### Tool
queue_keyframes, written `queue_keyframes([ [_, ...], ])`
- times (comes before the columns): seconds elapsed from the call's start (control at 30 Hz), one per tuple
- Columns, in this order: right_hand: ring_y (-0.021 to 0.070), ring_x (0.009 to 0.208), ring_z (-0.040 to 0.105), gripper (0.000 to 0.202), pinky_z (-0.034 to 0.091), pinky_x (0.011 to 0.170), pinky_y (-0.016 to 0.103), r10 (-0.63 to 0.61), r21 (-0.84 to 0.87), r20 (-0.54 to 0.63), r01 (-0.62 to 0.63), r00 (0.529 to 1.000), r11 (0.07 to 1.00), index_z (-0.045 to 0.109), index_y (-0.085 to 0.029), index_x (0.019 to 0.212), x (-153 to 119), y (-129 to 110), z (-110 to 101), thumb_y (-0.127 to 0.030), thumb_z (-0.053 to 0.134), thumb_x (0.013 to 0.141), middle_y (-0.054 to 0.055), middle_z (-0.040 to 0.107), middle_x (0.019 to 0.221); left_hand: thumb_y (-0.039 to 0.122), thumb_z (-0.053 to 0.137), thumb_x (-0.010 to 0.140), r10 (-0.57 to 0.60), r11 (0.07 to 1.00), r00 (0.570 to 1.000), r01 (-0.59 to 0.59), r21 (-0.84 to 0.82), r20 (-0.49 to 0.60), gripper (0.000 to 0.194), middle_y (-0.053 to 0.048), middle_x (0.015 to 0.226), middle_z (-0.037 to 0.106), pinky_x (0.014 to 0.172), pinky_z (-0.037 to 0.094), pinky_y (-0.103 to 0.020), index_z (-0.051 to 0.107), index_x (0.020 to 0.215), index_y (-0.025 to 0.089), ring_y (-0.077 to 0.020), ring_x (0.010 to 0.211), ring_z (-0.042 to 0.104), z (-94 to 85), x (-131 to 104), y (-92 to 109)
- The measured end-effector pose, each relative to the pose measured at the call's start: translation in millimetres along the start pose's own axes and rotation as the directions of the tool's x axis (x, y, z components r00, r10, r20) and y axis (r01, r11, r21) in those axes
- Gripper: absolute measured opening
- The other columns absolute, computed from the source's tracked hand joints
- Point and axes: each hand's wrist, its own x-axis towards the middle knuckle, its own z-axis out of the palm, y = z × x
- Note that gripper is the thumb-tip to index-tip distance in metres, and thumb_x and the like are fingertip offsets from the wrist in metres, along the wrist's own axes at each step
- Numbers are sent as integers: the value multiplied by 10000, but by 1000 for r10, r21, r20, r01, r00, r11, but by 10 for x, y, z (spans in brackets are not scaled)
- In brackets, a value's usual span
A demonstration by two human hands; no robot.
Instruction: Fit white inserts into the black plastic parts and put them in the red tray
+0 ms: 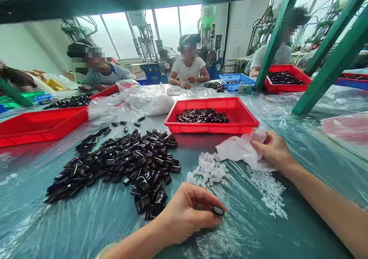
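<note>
My left hand (pixel 191 213) is closed, holding a small black part (pixel 218 211) with a pale oval end between thumb and fingers. My right hand (pixel 273 149) pinches a thin white cloth (pixel 241 149), part of it bunched up at the fingertips. Left of my hands spreads a large heap of glossy black parts (pixel 123 159). Between the hands lies a pile of small translucent white pieces (pixel 208 169). Below my right hand, finer white bits (pixel 267 192) are scattered over the table.
A red tray (pixel 212 127) with black parts stands ahead; another red tray (pixel 43 126) is at left. Plastic film covers the green table (pixel 94 220). Green posts (pixel 330 59) rise at right. Several people sit across and beside the table, near a blue tray (pixel 237 78) and clear bags (pixel 149 101).
</note>
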Motion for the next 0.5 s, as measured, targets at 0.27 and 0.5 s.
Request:
queue_keyframes([
  [0.27,247,962,569,329,444,760,373,-338,37,-190,351,922,936,575,-223,1055,-304,-530,-198,-252,593,729,72,615,1055,207,753,544,-21,996,998,26,-83,54,204,-59,654,658,469,447,-181,684,698,93,-105,490,588,57,-58,45],
  [0.5,215,915,585,392,344,810,432,-740,-52,-194,747,644,663,567,-244,1017,-752,-980,-324,16,479,737,62,621,997,229,735,605,5,993,990,12,-120,144,200,-62,665,659,457,466,-159,679,738,91,-111,507,617,6,-49,37],
])
